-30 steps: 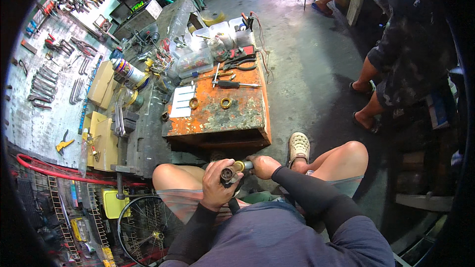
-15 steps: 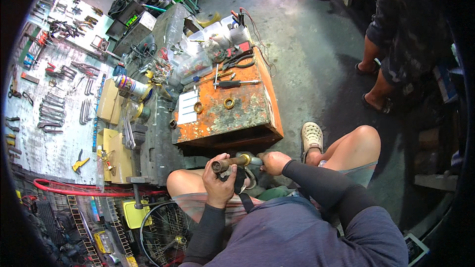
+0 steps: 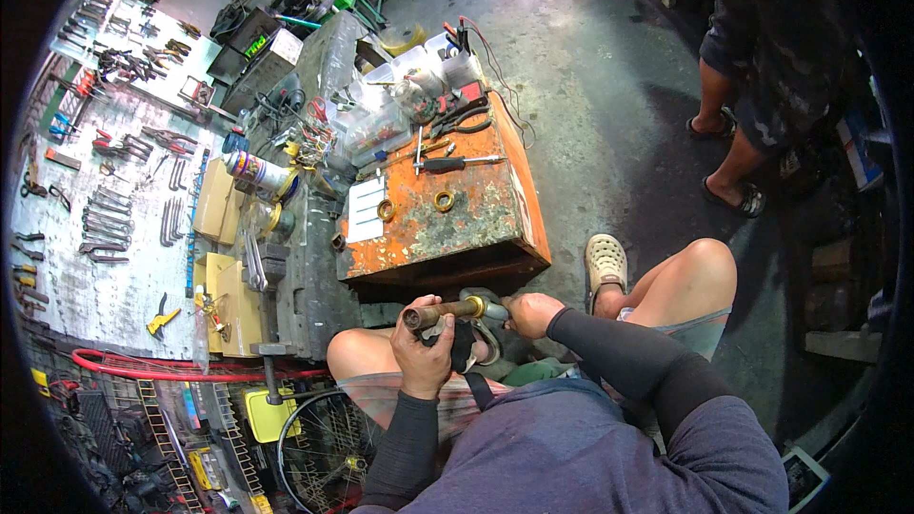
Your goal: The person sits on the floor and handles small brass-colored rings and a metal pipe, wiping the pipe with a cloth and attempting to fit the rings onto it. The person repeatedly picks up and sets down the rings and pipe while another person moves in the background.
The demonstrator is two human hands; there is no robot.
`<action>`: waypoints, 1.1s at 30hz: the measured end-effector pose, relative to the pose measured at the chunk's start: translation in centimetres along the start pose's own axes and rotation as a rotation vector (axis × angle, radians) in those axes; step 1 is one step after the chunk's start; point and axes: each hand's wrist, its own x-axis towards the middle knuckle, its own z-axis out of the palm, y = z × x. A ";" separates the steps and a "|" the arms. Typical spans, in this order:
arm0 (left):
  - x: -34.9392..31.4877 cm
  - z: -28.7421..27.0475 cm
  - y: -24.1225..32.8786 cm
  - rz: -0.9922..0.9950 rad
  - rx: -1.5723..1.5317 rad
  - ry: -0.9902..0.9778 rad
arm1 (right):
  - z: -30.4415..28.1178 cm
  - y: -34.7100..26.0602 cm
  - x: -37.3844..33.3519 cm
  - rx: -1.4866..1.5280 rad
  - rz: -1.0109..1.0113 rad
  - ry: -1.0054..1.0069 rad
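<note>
You sat with both hands raised over your lap, just in front of the near edge of the rusty orange bench point(image 3: 495, 219). Your left hand point(image 3: 426, 354) was clenched around one short brown metal shaft point(image 3: 444, 312), gripping it from below near its left end, and a dark rag point(image 3: 464, 346) was bunched under that hand. Your right hand point(image 3: 535, 313) was closed on the shaft's other end, where a single brass-coloured collar point(image 3: 475, 306) and a grey fitting showed. The shaft lay nearly level, its long axis running left to right across your body, the open round end pointing to your left and tilted slightly toward you. On the bench top lay two brass rings point(image 3: 444, 200), one near the middle and one further left beside a white paper sheet point(image 3: 367, 209), and one dark-handled screwdriver point(image 3: 462, 163) lying crosswise with its tip toward the right. Several clear plastic containers point(image 3: 419, 76) stood at the far edge, with red-handled pliers point(image 3: 457, 112) beside them. One bicycle wheel point(image 3: 328, 447) stood by your left knee. A second person's legs in sandals point(image 3: 733, 195) stood well apart on the concrete floor point(image 3: 609, 86) to the right.
</note>
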 end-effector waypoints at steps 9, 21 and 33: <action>0.5 -0.5 -1.2 -0.166 -0.140 0.080 | -0.4 -0.7 -0.6 -0.010 -0.079 0.024; 0.0 -2.6 -3.3 -0.229 -0.260 0.084 | -0.4 1.1 0.8 -0.193 0.026 0.053; 0.4 -4.3 -5.5 -0.243 -0.274 0.185 | -8.4 0.4 -0.3 -0.102 0.065 0.315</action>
